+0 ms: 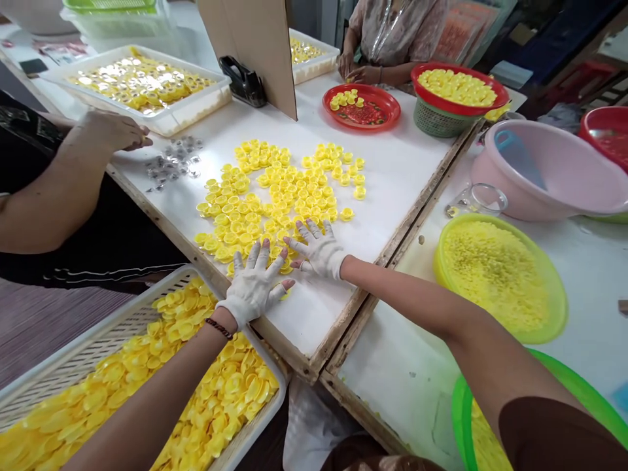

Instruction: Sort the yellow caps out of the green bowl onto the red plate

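Many small yellow plastic cup-shaped pieces [289, 190] lie spread over the white tabletop [392, 173]. My left hand [251, 284], in a white glove with bare fingertips, rests at the near edge of the spread with its fingers apart. Beside it, my right hand [318, 250], gloved the same way, lies flat with spread fingers touching the nearest pieces. Neither hand grips anything. Below my left forearm sits a white plastic crate [108, 337] full of larger-looking yellow pieces [230, 379].
A co-worker's hand [110, 131] is at the left by clear pieces [174, 160] and a white tray [191, 118]. Another person sits behind a red plate [392, 118]. A cardboard divider [255, 46] stands upright. Right are a pink basin [544, 170] and a yellow-green bowl [554, 294].
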`<state>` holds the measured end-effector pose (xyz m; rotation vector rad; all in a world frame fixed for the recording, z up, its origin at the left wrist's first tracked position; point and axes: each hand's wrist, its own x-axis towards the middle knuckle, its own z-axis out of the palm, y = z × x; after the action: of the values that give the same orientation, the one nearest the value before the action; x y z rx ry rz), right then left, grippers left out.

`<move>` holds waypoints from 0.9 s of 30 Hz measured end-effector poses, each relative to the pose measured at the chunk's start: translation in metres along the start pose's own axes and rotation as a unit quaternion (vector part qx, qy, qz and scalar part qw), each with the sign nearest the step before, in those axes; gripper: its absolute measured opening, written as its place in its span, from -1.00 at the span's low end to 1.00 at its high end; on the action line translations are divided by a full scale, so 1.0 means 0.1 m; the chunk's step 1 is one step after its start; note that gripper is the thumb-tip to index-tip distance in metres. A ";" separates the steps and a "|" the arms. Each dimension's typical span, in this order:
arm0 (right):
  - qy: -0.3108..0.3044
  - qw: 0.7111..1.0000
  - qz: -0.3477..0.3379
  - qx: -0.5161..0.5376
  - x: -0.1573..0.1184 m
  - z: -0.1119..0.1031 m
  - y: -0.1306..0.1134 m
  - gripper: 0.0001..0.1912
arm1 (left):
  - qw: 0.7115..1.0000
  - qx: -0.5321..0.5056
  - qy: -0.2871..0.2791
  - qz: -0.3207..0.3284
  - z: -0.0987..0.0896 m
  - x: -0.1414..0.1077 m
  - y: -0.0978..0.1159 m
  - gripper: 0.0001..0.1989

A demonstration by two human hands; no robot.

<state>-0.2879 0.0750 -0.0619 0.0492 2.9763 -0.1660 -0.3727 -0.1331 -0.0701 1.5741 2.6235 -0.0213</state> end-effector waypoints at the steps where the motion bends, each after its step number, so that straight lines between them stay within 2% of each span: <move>1: -0.002 1.000 -0.001 0.002 0.01 -0.02 0.00 -0.23 | 1.000 0.003 0.000 -0.001 0.00 0.01 0.00 -0.28; 5: 0.008 1.000 0.003 0.027 -0.08 -0.16 -0.01 -0.23 | 1.000 0.009 0.004 -0.007 -0.05 0.01 0.00 -0.28; 8: 0.058 0.996 0.018 0.071 -0.37 -0.33 0.05 -0.30 | 0.999 -0.002 0.041 -0.012 -0.11 -0.01 0.03 -0.30; 11: 0.119 0.982 0.005 0.146 -0.96 -0.47 0.15 -0.59 | 0.993 -0.037 0.112 0.005 -0.18 0.09 0.19 -0.32; 13: 0.159 0.967 0.004 0.199 -1.54 -0.52 0.17 -0.72 | 0.982 -0.101 0.148 0.060 -0.23 0.24 0.45 -0.37; 15: 0.201 0.950 0.041 0.234 -2.21 -0.53 0.10 -0.73 | 0.957 -0.191 0.164 0.141 -0.32 0.41 0.88 -0.48; 18: 0.234 0.927 0.129 0.263 -3.26 -0.47 -0.10 -0.72 | 0.898 -0.301 0.173 0.269 -0.53 0.58 1.73 -0.66; 20: 0.250 0.905 0.218 0.265 -3.92 -0.38 -0.22 -0.75 | 0.862 -0.333 0.162 0.346 -0.69 0.61 2.33 -0.70; 22: 0.272 0.867 0.323 0.263 -4.50 -0.27 -0.29 -0.79 | 0.839 -0.343 0.142 0.397 -0.79 0.54 2.88 -0.73; 25: 0.279 0.814 0.450 0.241 -5.15 -0.08 -0.33 -0.78 | 0.827 -0.285 0.042 0.483 -0.83 0.28 3.57 -0.78; 27: 0.270 0.803 0.477 0.234 -5.41 0.02 -0.36 -0.76 | 0.837 -0.159 -0.061 0.519 -0.78 0.04 3.92 -0.78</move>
<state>0.2444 0.0265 0.0266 1.8596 2.8522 -0.8389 -0.0340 0.0599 0.0195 2.4652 1.2750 0.3415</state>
